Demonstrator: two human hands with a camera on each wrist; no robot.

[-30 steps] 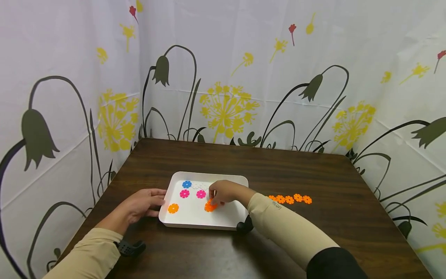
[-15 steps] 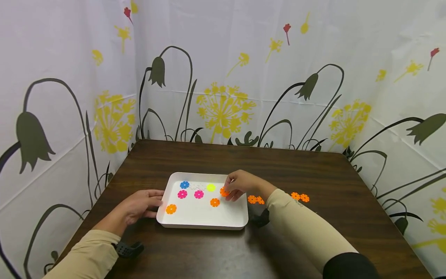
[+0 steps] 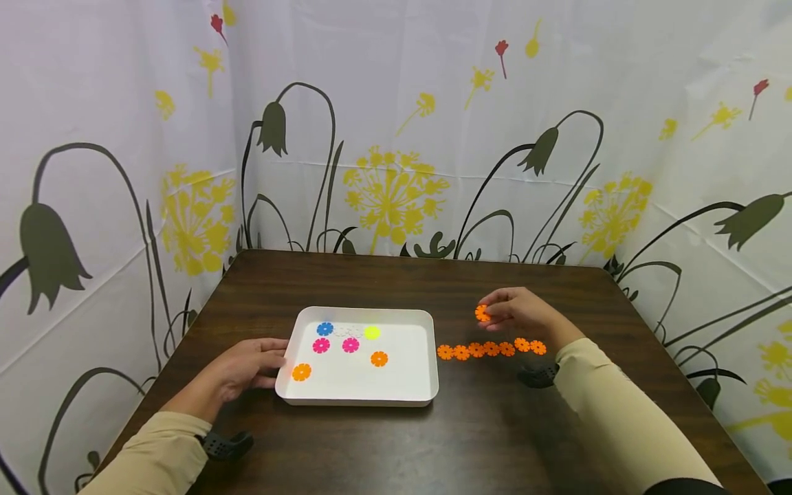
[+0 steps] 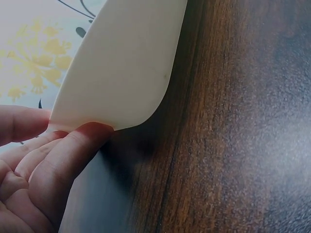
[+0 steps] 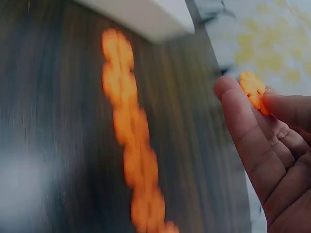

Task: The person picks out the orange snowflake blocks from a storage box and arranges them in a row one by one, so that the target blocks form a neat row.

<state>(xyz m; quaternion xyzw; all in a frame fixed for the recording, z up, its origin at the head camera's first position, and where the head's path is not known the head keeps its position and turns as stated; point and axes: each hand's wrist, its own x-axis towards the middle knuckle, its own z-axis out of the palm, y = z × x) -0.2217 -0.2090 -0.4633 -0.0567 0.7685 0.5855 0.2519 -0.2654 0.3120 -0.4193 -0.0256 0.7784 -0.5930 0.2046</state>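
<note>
My right hand (image 3: 516, 311) pinches an orange flower-shaped disc (image 3: 482, 313) between thumb and fingertips, above the table behind the orange row. In the right wrist view the notched orange disc (image 5: 252, 90) shows at the fingertips. A chain of several orange flower discs (image 3: 476, 350) lies on the table right of the white tray (image 3: 405, 392). My left hand (image 3: 250, 368) rests against the tray's left side with fingers extended. Up close in the left wrist view, the fingertips of the left hand (image 4: 53, 170) touch the tray's end wall (image 4: 121, 63).
In the tray lie a blue disc (image 3: 324, 329), two pink discs (image 3: 350, 345), a yellow disc (image 3: 372, 333), two orange discs (image 3: 379, 359) and pale white pieces (image 3: 351, 331). The dark wooden table (image 3: 346, 447) meets a flower-print curtain (image 3: 383, 82) at the back.
My right hand has lifted an orange disc out of the tray and carried it right, over the table. The yellow disc and whole orange row now show. The left hand stays at the tray.
</note>
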